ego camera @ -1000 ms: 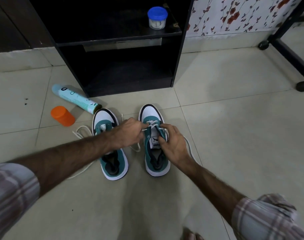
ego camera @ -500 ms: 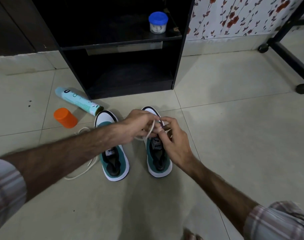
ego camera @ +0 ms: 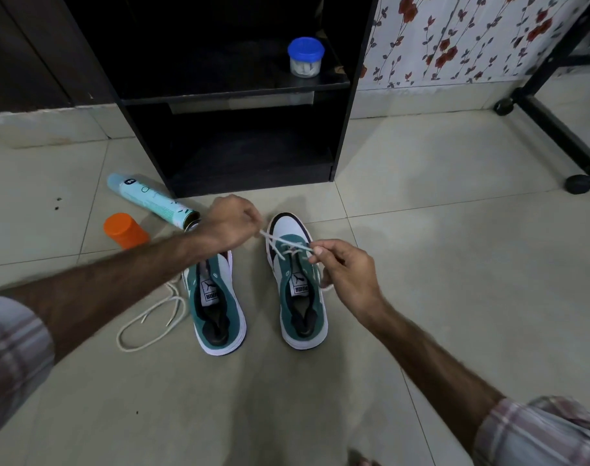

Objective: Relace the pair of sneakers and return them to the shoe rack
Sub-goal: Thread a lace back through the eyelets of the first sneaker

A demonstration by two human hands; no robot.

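White lace point(ego camera: 280, 242) runs taut in two strands from the front eyelets of the right-hand sneaker point(ego camera: 298, 290). Left hand point(ego camera: 231, 223): raised above the toe of the left-hand sneaker point(ego camera: 216, 301), fingers curled, pinching one lace end; forearm crosses over that shoe's front, hiding its toe. Right hand point(ego camera: 345, 272): at the outer side of the right-hand sneaker, thumb and forefinger pinching the other lace end, remaining fingers curled under; a loop of lace shows just below the palm. The strands cross over the toe area between the two hands.

Both sneakers stand upright on the tiled floor point(ego camera: 438, 297), side by side, toes pointing toward the black shoe rack point(ego camera: 340, 136), heels toward the person. A narrow strip of floor separates them. Left-hand sneaker shows no lace in its eyelets; a loose white lace point(ego camera: 149, 317) lies in loops on the floor just to its left.

Rack: lower shelf open-fronted, near the toes. Upper shelf carries a small blue-lidded jar point(ego camera: 304, 57) near its right front corner.

Left of the rack, a spray can point(ego camera: 152, 200) lies on its side, its orange cap point(ego camera: 125, 230) standing beside it, both near the left forearm. Right of the sneakers: bare tile out to a black wheeled frame point(ego camera: 556, 129).
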